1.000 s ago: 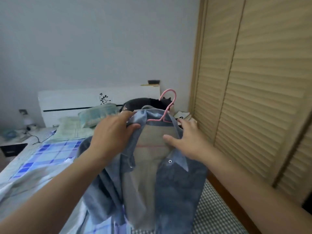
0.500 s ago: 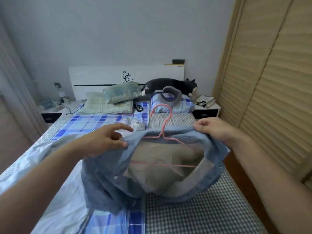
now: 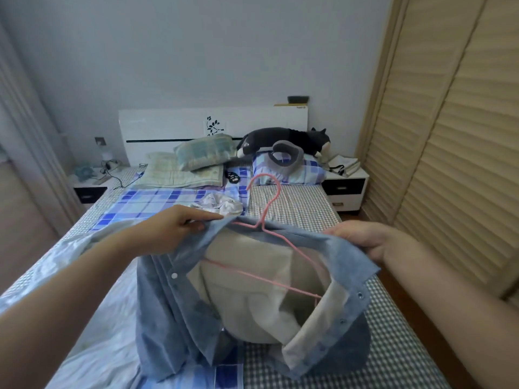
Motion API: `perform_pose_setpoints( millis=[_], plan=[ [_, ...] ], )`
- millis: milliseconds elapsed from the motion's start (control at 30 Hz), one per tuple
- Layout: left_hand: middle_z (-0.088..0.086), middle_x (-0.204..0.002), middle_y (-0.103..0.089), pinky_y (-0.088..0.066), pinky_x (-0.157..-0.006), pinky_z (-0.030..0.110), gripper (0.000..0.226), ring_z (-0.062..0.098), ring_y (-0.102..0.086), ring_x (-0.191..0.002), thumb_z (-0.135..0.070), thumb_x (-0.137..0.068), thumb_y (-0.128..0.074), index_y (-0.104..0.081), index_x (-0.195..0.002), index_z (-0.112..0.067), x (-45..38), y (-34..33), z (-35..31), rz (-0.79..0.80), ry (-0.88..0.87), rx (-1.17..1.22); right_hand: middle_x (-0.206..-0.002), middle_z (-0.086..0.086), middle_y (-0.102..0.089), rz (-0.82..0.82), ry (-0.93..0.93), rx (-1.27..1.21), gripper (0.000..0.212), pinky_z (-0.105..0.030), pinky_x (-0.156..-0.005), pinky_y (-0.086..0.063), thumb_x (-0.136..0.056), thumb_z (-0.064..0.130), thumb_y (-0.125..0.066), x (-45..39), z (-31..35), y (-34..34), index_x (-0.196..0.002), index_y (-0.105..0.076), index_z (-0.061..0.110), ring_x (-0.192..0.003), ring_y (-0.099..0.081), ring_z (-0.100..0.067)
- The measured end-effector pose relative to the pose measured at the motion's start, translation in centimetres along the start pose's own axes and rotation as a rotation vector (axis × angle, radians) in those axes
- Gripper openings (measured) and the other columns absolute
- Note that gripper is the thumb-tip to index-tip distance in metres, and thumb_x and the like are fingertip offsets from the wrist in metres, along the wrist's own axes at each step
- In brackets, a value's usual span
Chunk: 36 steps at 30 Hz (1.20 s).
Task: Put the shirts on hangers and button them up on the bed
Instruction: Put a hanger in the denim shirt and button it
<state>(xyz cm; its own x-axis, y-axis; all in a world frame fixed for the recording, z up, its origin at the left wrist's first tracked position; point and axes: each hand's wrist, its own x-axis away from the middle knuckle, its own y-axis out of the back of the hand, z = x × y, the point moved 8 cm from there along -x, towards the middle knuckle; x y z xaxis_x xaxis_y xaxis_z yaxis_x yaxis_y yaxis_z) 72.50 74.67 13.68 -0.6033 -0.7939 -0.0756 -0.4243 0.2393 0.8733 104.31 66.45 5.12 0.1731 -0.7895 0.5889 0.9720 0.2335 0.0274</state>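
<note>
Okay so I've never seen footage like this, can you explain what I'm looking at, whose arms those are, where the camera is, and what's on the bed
There is no machine here. The camera sits on a person's head and looks forward and down, so the two bare arms reaching in from the bottom are that person's own.

The left hand and the right hand each pinch the collar edge of a blue denim shirt, holding it open over the bed. A pink wire hanger already sits inside the shirt, its hook sticking up out of the neck. The shirt front hangs open, snaps undone.

On the bed lie a blue plaid sheet, a crumpled white cloth, pillows by the headboard, a grey plush cat and a pale garment under the left arm. Louvred wardrobe doors stand on the right.
</note>
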Motion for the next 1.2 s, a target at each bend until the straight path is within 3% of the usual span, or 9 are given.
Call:
perform_pose_setpoints(
  millis=[200, 333, 433, 533, 633, 733, 900, 1067, 1200],
  plan=[
    [-0.023, -0.109, -0.069, -0.042, -0.081, 0.006, 0.04, 0.004, -0.062, -0.109, -0.007, -0.1, -0.057, -0.067, -0.109, -0.045, -0.7, -0.4, -0.4, -0.203, 0.079, 0.131, -0.088, -0.007, -0.067, -0.623, 0.399, 0.711, 0.03, -0.038, -0.076, -0.048, -0.102, 0.034, -0.055, 1.3, 2.4, 0.4, -0.084, -0.068, 0.014, -0.086, -0.062, -0.025],
    [-0.022, -0.104, -0.073, -0.042, -0.074, 0.004, 0.042, -0.011, -0.062, -0.093, -0.006, -0.099, -0.057, -0.073, -0.103, -0.044, -0.7, 2.1, -2.9, -0.384, 0.114, 0.279, -0.12, 0.01, -0.053, -0.643, 0.688, 0.799, 0.038, -0.032, -0.094, -0.043, -0.098, 0.046, -0.058, 3.4, 6.3, -2.3, -0.132, -0.055, 0.03, -0.112, -0.05, -0.01],
    [-0.036, -0.091, -0.071, -0.045, -0.078, 0.012, 0.041, -0.017, -0.061, -0.09, -0.021, -0.097, -0.057, -0.074, -0.09, -0.057, -0.8, 5.0, -6.2, -0.454, 0.074, 0.296, -0.106, 0.005, -0.061, -0.902, 0.745, 1.044, 0.016, -0.037, -0.08, -0.05, -0.099, 0.035, -0.058, 3.9, 9.9, -0.8, -0.113, -0.052, 0.033, -0.102, -0.061, -0.019],
    [-0.011, -0.105, -0.07, -0.046, -0.093, 0.036, 0.047, 0.013, -0.063, -0.105, -0.071, -0.088, -0.042, -0.062, -0.125, -0.05, -0.8, 7.2, -8.7, -0.496, 0.119, -0.2, -0.089, -0.009, -0.067, -1.107, 0.887, 1.125, 0.005, -0.037, -0.061, -0.04, -0.103, 0.024, -0.05, 6.5, 14.5, 0.1, -0.103, -0.055, 0.023, -0.082, -0.065, -0.036],
    [0.005, -0.113, -0.058, -0.04, -0.09, 0.045, 0.049, 0.032, -0.057, -0.11, -0.056, -0.09, -0.049, -0.045, -0.128, -0.024, -1.7, 6.9, -9.9, -0.519, 0.203, -0.573, -0.082, -0.011, -0.07, -1.231, 1.126, 1.149, 0.011, -0.032, -0.058, -0.031, -0.102, 0.025, -0.056, 10.5, 18.7, -1.0, -0.104, -0.063, 0.016, -0.07, -0.066, -0.036],
    [0.012, -0.108, -0.064, -0.04, -0.073, 0.037, 0.013, 0.036, -0.061, -0.099, -0.012, -0.09, -0.05, -0.052, -0.101, -0.018, -2.8, 7.4, -7.8, -0.38, 0.263, -0.418, -0.084, -0.007, -0.072, -1.157, 1.166, 1.299, 0.024, -0.031, -0.059, -0.035, -0.101, 0.037, -0.052, 11.3, 20.3, -0.5, -0.103, -0.068, 0.02, -0.073, -0.068, -0.033],
    [0.015, -0.083, -0.069, -0.041, -0.066, 0.034, 0.028, 0.036, -0.063, -0.085, 0.005, -0.079, -0.048, -0.06, -0.07, -0.018, -2.6, 9.8, -3.7, -0.483, 0.351, -0.117, -0.086, -0.004, -0.071, -0.938, 1.32, 1.514, 0.032, -0.038, -0.056, -0.054, -0.104, 0.03, -0.046, 10.0, 17.6, -0.6, -0.12, -0.07, 0.016, -0.069, -0.068, -0.026],
    [-0.008, -0.078, -0.071, -0.047, -0.072, 0.033, 0.022, 0.015, -0.062, -0.079, -0.019, -0.079, -0.054, -0.073, -0.086, -0.027, -3.3, 5.4, -5.0, -0.35, 0.121, 0.376, -0.093, -0.009, -0.074, -1.077, 1.285, 1.266, 0.043, -0.043, -0.061, -0.056, -0.109, 0.045, -0.036, 10.1, 18.1, 2.5, -0.121, -0.07, 0.021, -0.075, -0.07, -0.035],
    [-0.004, -0.075, -0.066, -0.047, -0.072, 0.037, 0.022, 0.012, -0.06, -0.074, -0.041, -0.089, -0.056, -0.067, -0.085, -0.022, -3.0, 4.6, -5.5, -0.432, -0.062, 0.056, -0.091, 0.004, -0.077, -0.85, 1.146, 1.153, 0.022, -0.031, -0.067, -0.053, -0.097, 0.028, -0.066, 9.2, 18.0, 3.2, -0.116, -0.077, 0.026, -0.077, -0.07, -0.017]
  ],
)
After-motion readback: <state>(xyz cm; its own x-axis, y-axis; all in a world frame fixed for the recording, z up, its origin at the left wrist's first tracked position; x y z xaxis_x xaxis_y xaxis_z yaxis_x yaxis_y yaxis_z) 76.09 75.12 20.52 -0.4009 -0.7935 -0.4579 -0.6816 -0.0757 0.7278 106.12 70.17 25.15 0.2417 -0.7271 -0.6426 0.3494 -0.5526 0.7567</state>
